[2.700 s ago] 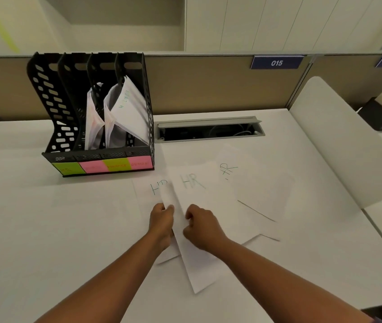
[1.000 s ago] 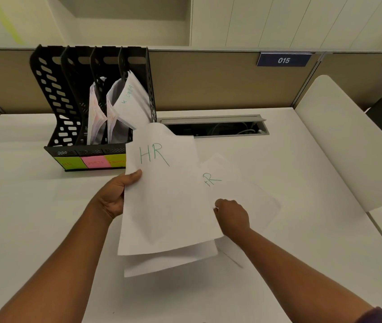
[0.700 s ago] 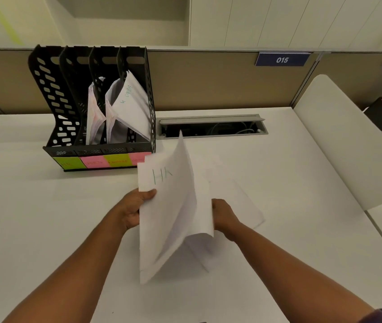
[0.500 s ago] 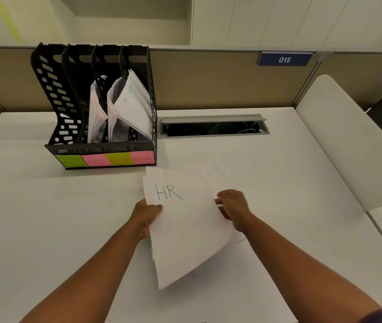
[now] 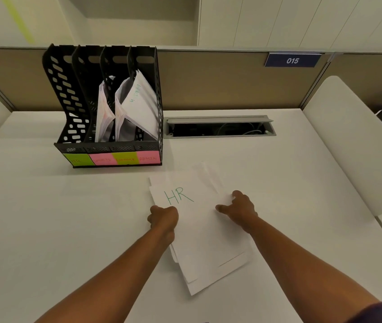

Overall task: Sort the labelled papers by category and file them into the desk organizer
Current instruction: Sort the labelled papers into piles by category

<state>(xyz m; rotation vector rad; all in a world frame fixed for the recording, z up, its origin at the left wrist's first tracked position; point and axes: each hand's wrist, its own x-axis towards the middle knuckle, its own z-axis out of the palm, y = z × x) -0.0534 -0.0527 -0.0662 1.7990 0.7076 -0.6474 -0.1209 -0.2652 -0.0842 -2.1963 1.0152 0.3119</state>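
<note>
A loose stack of white papers [image 5: 204, 231], the top sheet marked "HR" in green, lies on the desk in front of me. My left hand [image 5: 163, 217] grips the stack's left edge with curled fingers. My right hand [image 5: 239, 207] rests on its right edge, thumb and fingers spread on the paper. The black desk organizer [image 5: 108, 145] stands at the back left with coloured labels on its front; its two right slots hold papers, its two left slots look empty.
An open cable tray [image 5: 219, 127] is set into the desk behind the stack. A tan partition with a "015" sign [image 5: 292, 60] closes the back. A white divider panel [image 5: 353, 145] slants along the right side.
The spread HR sheets were gathered, lifted and laid down as one stack. Since half a second ago both hands have squared the stack at its side edges.
</note>
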